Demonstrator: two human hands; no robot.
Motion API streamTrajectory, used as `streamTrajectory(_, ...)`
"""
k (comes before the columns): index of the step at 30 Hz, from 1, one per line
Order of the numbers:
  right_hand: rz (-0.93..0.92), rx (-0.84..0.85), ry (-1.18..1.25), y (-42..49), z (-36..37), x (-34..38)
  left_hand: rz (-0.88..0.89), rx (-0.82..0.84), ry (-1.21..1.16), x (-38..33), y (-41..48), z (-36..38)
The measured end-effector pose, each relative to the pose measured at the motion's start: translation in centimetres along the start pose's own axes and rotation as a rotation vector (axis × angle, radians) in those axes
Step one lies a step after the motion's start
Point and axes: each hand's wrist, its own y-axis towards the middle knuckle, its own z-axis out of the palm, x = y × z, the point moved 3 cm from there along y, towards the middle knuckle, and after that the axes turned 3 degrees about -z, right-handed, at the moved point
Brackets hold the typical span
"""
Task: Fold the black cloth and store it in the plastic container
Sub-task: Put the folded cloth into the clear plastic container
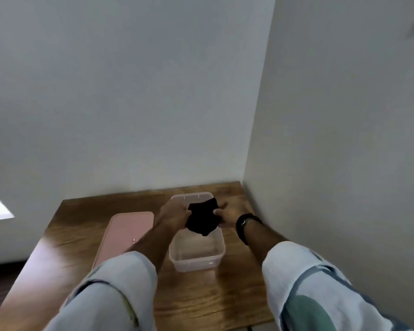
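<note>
A bunched black cloth [203,217] hangs over the far half of a clear plastic container [196,258] that stands on a wooden table. My left hand [175,215] grips the cloth's left side and my right hand [225,217] grips its right side. Both hands are above the container, held close together. The container's near half shows nothing inside. A black band sits on my right wrist.
A pink lid [127,235] lies flat on the wooden table [196,299] just left of the container. White walls close in behind the table and along its right side. The table's left edge drops off to a dark floor.
</note>
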Motion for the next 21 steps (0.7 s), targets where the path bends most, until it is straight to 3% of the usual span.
streamTrajectory(6,-0.108,-0.074,-0.589,3.2,5.7,0.4,0.063,-0.076,0.487,2.4,3.9,1.8)
streamTrajectory(12,-0.15,0.012,-0.816,4.0,8.7,0.5,0.132,0.031,0.7,2.8,4.4,5.2)
streamTrajectory(18,-0.134,0.051,-0.842,2.8,9.0,0.8,0.256,-0.058,0.64,2.0,3.5,3.1)
streamTrajectory(21,-0.222,0.013,-0.842,2.3,8.0,3.4,0.32,-0.206,0.374,2.4,3.4,-1.8)
